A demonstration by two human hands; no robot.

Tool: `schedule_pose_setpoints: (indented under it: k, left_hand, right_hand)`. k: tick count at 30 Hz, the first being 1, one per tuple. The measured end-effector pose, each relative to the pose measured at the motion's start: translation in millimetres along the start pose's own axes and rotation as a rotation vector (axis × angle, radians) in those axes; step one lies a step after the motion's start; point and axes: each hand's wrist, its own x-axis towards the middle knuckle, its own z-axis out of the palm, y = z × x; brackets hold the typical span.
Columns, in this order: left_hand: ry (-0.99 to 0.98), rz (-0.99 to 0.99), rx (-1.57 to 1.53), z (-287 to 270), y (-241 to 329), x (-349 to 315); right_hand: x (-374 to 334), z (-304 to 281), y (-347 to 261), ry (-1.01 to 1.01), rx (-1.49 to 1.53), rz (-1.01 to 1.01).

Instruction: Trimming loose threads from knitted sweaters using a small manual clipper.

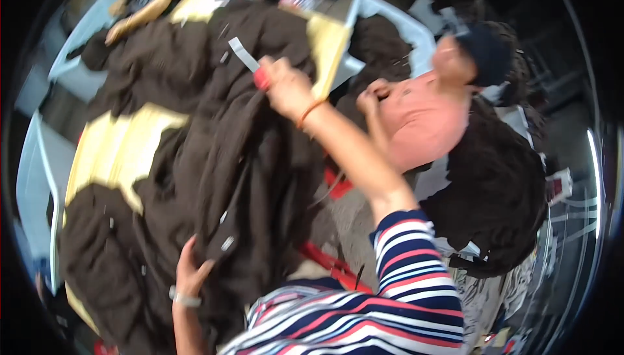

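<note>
Dark brown garments (pixel 214 153) lie heaped and rumpled over a pale yellow table surface (pixel 120 150). My right hand (pixel 289 88), with an orange band at the wrist, stretches over the far part of the heap. Its fingers are closed round a red-handled tool (pixel 245 55) with a pale flat strip pointing up and left; blur hides its exact kind. Lower left, my left hand (pixel 190 276) rests against the brown cloth, thumb and fingers apart, with a light band at its wrist. Small white tags (pixel 227 244) show on the cloth near it.
A person in a pink shirt (pixel 419 121) and dark cap works close on the right, beside a light blue bin (pixel 422 37). Another person's forearm (pixel 146 14) reaches in at the far left. More dark garments (pixel 494 192) are piled at right. Light blue bins (pixel 39 179) line the left.
</note>
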Motion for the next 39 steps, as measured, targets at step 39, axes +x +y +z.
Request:
schedule_pose_setpoints:
  k: [39]
  left_hand:
    - [0.399,0.876,1.236,99.7,64.8,140.4]
  right_hand:
    - [-190.9,-47.7,-39.3,-0.522,0.566,0.073]
